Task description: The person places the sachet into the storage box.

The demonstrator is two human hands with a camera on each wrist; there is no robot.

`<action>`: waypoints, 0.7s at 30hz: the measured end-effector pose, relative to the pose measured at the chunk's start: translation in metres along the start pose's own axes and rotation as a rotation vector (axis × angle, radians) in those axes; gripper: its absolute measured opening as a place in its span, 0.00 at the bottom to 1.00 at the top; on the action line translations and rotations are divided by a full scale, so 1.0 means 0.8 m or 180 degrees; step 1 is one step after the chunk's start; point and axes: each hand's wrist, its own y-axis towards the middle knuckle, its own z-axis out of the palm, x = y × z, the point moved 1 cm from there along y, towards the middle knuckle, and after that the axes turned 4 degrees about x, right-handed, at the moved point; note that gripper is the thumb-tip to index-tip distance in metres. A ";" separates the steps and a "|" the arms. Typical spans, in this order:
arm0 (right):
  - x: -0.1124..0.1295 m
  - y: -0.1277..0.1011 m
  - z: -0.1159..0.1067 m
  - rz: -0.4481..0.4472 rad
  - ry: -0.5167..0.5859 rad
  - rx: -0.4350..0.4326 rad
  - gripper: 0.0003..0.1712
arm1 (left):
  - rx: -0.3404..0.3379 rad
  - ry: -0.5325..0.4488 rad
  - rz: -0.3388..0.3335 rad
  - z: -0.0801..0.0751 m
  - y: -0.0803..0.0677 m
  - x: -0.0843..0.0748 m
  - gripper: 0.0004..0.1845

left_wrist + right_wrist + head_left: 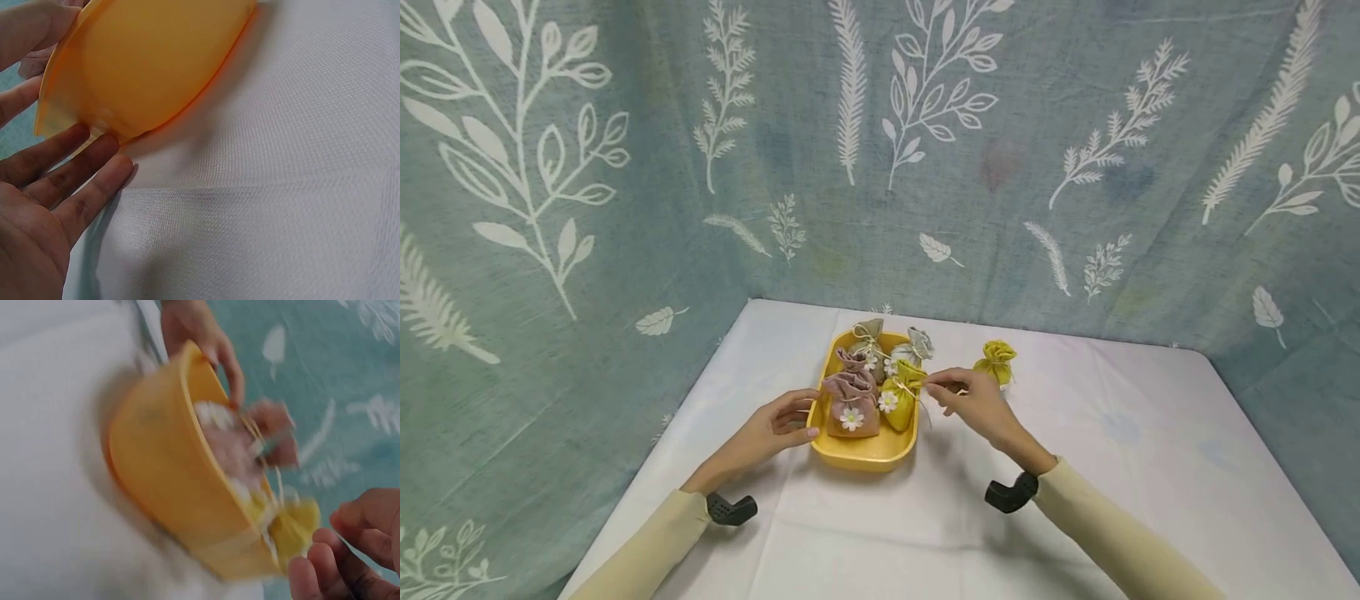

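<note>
Left hand (772,429) resting open against the near-left rim of the yellow tray (861,454) on the table (1120,467), fingers (75,181) straight. Right hand (973,400) pinching the string of the yellow pouch (898,400) at the tray's right side, beside a pink pouch (852,406). Probably light, soft, squashy; best taken at the tied neck.

A staged recording booth rather than a lived-in room: a teal cloth backdrop (1000,167) printed with white leaves and ferns encloses the desk (1150,467) on three sides, and a plain white cloth covers the desk itself. No room furnishings are visible.
</note>
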 end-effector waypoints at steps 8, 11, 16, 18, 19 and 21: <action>-0.047 -0.013 -0.079 0.0371 0.0036 -0.0341 0.19 | 0.0006 0.0043 0.0010 -0.001 -0.001 -0.002 0.36; -0.066 -0.016 -0.099 0.0466 0.0000 -0.0456 0.21 | -0.0012 0.0053 -0.0013 -0.002 -0.001 -0.002 0.35; -0.088 -0.016 -0.121 0.0653 0.0020 -0.0622 0.20 | -0.0005 0.0067 -0.0036 -0.003 0.003 -0.002 0.35; -0.094 -0.015 -0.125 0.0720 0.0072 -0.0679 0.20 | -0.0003 0.0075 -0.0041 -0.002 0.003 -0.003 0.35; -0.097 -0.014 -0.127 0.0753 0.0082 -0.0709 0.21 | 0.0000 0.0078 -0.0041 -0.001 0.004 -0.004 0.35; -0.102 -0.011 -0.129 0.0794 0.0093 -0.0716 0.22 | 0.0003 0.0082 -0.0036 0.000 0.004 -0.005 0.35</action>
